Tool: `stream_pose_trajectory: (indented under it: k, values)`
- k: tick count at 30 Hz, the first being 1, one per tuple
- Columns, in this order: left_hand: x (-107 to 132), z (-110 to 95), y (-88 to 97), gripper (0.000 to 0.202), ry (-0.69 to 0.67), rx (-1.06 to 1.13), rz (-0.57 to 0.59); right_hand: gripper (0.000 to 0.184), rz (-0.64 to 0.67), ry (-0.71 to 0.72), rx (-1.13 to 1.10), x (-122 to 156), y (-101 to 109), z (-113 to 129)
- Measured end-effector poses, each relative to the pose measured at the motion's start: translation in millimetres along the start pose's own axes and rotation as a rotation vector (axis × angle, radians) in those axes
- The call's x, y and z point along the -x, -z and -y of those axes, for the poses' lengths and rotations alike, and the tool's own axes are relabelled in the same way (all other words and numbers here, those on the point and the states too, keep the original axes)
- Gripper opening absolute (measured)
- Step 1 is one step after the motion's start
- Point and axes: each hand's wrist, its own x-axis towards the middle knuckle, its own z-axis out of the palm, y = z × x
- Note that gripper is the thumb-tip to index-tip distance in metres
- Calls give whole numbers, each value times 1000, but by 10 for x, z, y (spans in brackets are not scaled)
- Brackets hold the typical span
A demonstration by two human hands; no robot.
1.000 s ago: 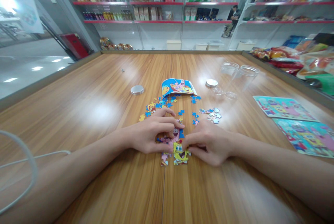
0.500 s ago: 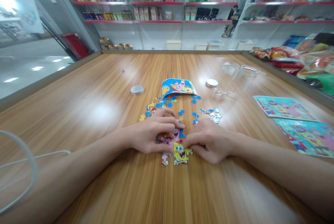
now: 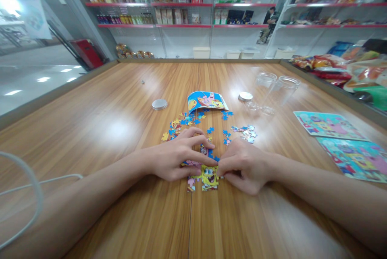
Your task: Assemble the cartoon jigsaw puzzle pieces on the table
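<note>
A partly joined cartoon puzzle (image 3: 208,178) lies on the wooden table (image 3: 115,130) just in front of me. My left hand (image 3: 178,156) rests on its upper left part, fingers stretched over the pieces and pressing them flat. My right hand (image 3: 244,164) meets it from the right, thumb and forefinger pinched on a small puzzle piece at the joined section's upper right edge. Loose puzzle pieces (image 3: 184,122) lie scattered just beyond my hands, with a smaller heap (image 3: 246,132) to the right.
A printed picture sheet (image 3: 207,100) lies beyond the loose pieces. Two round metal lids (image 3: 159,104) (image 3: 245,96) and two clear jars (image 3: 272,90) stand farther back. Two finished puzzle cards (image 3: 329,125) (image 3: 358,158) lie at right. Snack bags (image 3: 347,69) line the right edge; a white cable (image 3: 33,182) lies at left.
My right hand has crept slightly left and up, its pinch closing against my left fingertips at the puzzle's upper right edge. My left hand has barely shifted.
</note>
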Motion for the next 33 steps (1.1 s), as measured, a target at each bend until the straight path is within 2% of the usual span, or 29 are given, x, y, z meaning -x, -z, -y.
stream_pose_trajectory:
  k: [10, 17, 27, 30, 33]
  values:
    - [4, 11, -12, 35, -1, -15, 2, 8, 16, -2, -33, -13, 66, 9]
    - [7, 17, -16, 36, -1, -9, 6, 15, -31, -2, 16, -1, 12, 9]
    - [-1, -13, 2, 34, 27, -47, 47, 4, 3, -47, 52, -19, 31, 21]
    - [-6, -14, 0, 33, 29, -42, 45, 15, 18, -102, 70, -19, 77, 34]
    - [-6, -10, -4, 34, 30, -40, 34, 17, 35, -120, 68, -24, 109, 45]
